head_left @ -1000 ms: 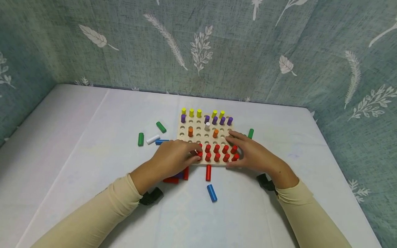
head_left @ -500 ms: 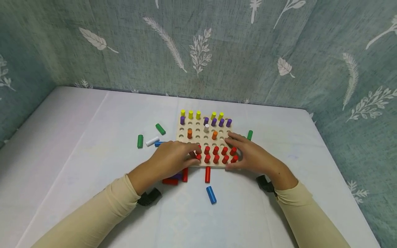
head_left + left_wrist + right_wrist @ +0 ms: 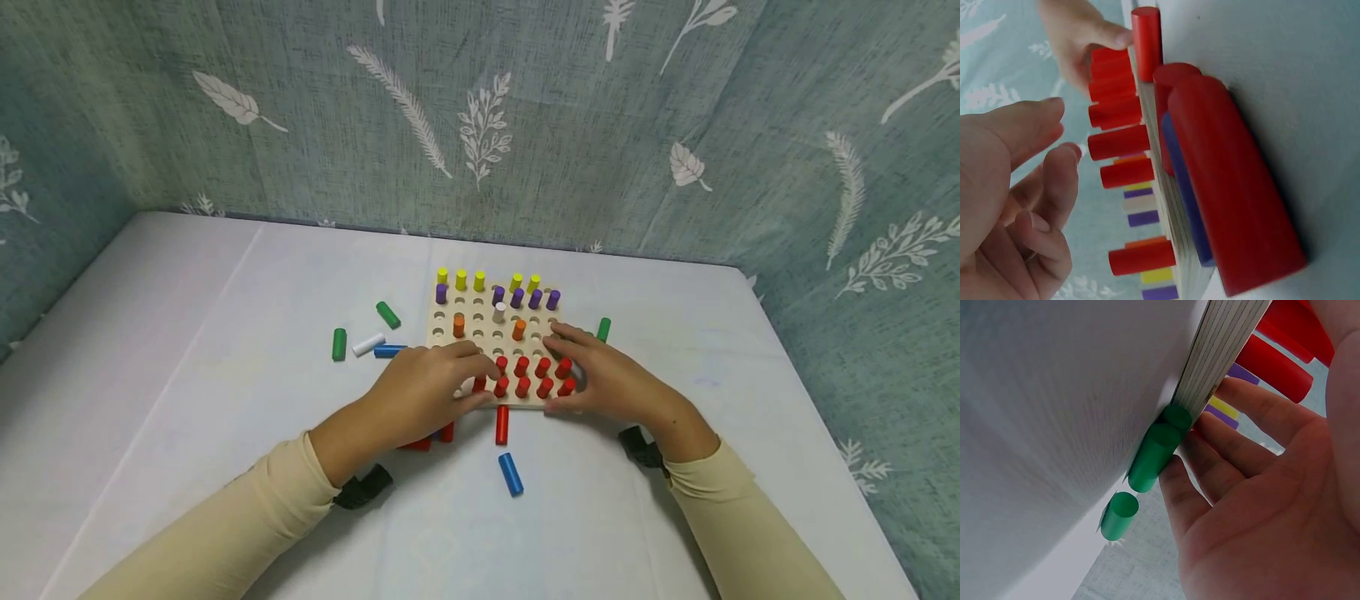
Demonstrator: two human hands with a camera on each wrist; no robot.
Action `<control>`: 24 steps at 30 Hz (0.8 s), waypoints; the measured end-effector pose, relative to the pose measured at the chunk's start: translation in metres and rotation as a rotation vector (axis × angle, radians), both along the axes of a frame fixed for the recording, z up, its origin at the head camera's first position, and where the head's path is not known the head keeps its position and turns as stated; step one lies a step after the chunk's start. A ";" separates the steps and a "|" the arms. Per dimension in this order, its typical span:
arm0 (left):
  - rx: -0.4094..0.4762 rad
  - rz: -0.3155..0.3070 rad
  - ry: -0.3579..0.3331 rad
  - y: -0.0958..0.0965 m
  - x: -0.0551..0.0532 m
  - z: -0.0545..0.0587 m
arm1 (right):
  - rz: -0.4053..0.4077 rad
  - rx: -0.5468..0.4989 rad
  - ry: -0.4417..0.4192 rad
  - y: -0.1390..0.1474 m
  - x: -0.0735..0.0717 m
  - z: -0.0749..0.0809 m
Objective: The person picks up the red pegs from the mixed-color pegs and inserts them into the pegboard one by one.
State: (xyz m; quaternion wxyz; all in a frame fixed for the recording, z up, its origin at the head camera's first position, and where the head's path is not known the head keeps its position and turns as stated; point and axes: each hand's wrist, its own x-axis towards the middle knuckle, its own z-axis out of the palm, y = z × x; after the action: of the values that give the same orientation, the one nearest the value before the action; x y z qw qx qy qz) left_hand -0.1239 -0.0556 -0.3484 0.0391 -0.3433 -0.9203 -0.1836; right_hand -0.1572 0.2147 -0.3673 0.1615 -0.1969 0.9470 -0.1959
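Note:
A wooden pegboard lies mid-table, with two rows of red pegs standing at its near side. My left hand hovers over the near left part, fingertips beside the red pegs. In the left wrist view its fingers are loosely bent with nothing between them, a gap short of the standing pegs. My right hand rests at the board's right edge, thumb by the near corner. The right wrist view shows its fingertips against the board's side, close to green pegs.
Yellow pegs, purple pegs, orange pegs and a white peg stand in the board. Loose on the table lie a red peg, blue pegs, another white peg and green pegs.
My left hand has shifted slightly right along the red rows, and its thumb and finger have spread. The right hand stays at the board's edge.

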 end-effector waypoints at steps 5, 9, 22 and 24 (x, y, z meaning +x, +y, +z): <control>-0.015 -0.041 -0.029 0.004 0.004 0.000 | -0.002 -0.009 0.017 0.000 -0.001 0.000; -0.040 -0.090 -0.075 0.007 0.008 -0.004 | 0.004 -0.011 -0.001 0.000 0.000 -0.001; -0.106 -0.183 -0.071 0.010 0.011 -0.013 | 0.011 -0.017 0.015 0.001 0.002 -0.001; -0.113 -0.188 -0.062 0.010 0.011 -0.015 | 0.016 -0.013 0.024 0.001 0.001 -0.001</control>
State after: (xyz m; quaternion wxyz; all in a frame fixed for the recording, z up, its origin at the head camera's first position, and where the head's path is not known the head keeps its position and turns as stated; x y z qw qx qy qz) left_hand -0.1127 -0.0453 -0.3636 -0.0263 -0.4241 -0.8936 -0.1450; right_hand -0.1561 0.2153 -0.3681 0.1502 -0.2078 0.9460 -0.1985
